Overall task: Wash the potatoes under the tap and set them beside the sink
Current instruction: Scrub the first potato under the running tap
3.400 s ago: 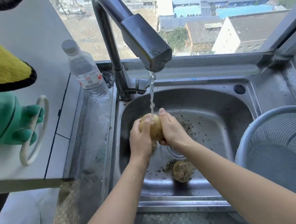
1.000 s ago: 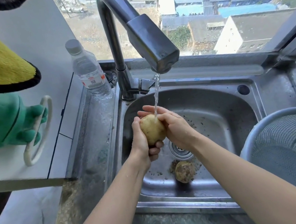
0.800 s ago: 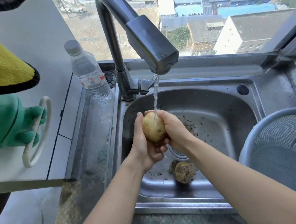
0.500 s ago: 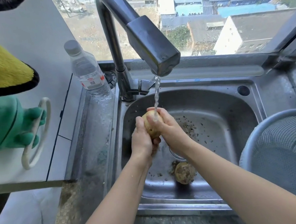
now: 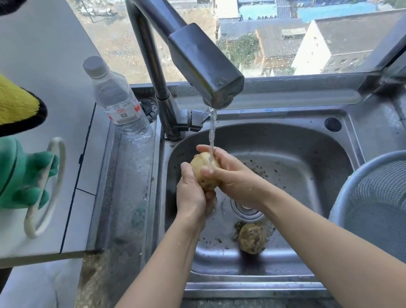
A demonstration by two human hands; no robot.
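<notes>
The steel sink [image 5: 309,148] is flecked with dirt. The tap [image 5: 198,59] drops a thin stream [image 5: 211,131] onto the potato [image 5: 203,173], which I hold above the basin. My left hand [image 5: 191,193] cups it from below with the fingers curled round it. My right hand [image 5: 238,178] wraps the far side, thumb laid across it. To do this well, I'd roll it under the water and rub every face. It looks pale yellow, wet and mostly clean, with a few dark eyes. A muddy potato [image 5: 251,235] lies on the sink floor, just beside the drain.
</notes>
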